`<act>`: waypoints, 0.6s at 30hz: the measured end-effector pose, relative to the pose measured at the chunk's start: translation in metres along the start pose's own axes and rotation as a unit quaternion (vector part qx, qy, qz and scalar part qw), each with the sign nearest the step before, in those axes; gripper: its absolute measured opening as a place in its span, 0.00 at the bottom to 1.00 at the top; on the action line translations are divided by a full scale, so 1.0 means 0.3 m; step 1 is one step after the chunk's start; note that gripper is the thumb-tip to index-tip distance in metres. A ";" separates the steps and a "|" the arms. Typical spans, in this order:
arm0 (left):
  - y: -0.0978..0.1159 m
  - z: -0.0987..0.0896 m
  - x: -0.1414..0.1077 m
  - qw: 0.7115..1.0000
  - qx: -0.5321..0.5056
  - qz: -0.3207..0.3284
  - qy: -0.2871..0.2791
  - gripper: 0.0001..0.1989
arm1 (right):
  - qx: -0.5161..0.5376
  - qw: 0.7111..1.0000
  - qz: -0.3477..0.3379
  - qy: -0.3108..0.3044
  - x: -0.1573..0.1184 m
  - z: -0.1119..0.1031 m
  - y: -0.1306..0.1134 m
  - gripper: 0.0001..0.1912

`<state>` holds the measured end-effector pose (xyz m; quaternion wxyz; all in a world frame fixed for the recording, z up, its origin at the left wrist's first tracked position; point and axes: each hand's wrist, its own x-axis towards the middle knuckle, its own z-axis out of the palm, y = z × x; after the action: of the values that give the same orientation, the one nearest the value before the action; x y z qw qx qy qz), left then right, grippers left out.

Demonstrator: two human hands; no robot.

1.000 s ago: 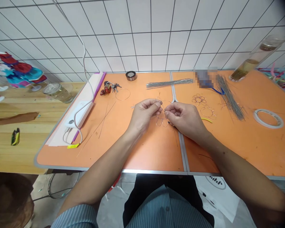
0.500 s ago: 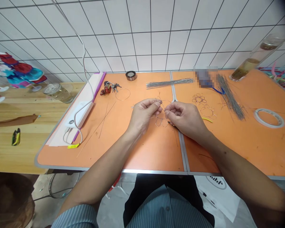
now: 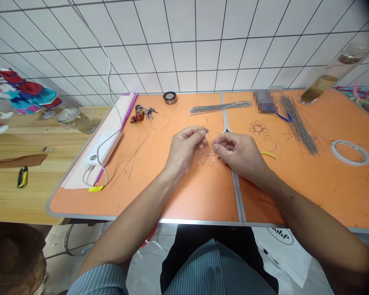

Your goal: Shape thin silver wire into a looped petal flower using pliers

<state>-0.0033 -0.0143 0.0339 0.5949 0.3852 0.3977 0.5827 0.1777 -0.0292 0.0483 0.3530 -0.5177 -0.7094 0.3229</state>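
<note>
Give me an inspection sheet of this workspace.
surface: orange tabletop, metal-edged, stray wire pieces on it
job's things: wire flower; bundle of straight wire; second wire flower
clutter: keys; tape roll; glass jar
grippers: left hand and right hand both pinch the wire flower
cables: white cable runs down to a white device
surroundings: white tiled wall; wooden table at left

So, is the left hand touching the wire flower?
Touching. The head view shows the left hand pinching the upper part of the wire flower between its fingertips, with the wire petals hanging below.
</note>
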 end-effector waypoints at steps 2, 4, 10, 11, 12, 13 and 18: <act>0.000 -0.001 0.000 1.000 -0.002 0.006 0.000 0.05 | 0.002 1.000 0.002 0.000 0.000 0.000 0.002 0.06; 0.000 -0.003 0.001 1.000 -0.002 0.009 -0.002 0.06 | 0.003 1.000 0.000 -0.002 0.000 -0.001 0.002 0.06; 0.001 -0.008 0.001 1.000 -0.005 -0.001 -0.011 0.09 | 0.003 1.000 -0.004 -0.007 -0.002 0.000 -0.003 0.06; 0.002 -0.008 0.001 1.000 -0.006 -0.006 -0.011 0.09 | 0.003 1.000 -0.003 -0.009 -0.002 0.001 -0.003 0.06; 0.004 -0.009 0.001 1.000 -0.006 -0.011 -0.012 0.08 | 0.003 1.000 -0.003 -0.011 -0.002 0.002 -0.003 0.06; 0.005 -0.009 0.002 1.000 -0.006 -0.017 -0.012 0.08 | 0.004 1.000 -0.002 -0.012 -0.001 0.002 -0.002 0.06; 0.011 -0.009 0.004 0.999 0.003 -0.033 -0.015 0.09 | 0.000 1.000 -0.004 -0.014 -0.002 0.003 -0.004 0.06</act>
<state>-0.0070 -0.0132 0.0359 0.6182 0.3826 0.4030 0.5559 0.1765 -0.0300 0.0487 0.3439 -0.5104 -0.7164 0.3286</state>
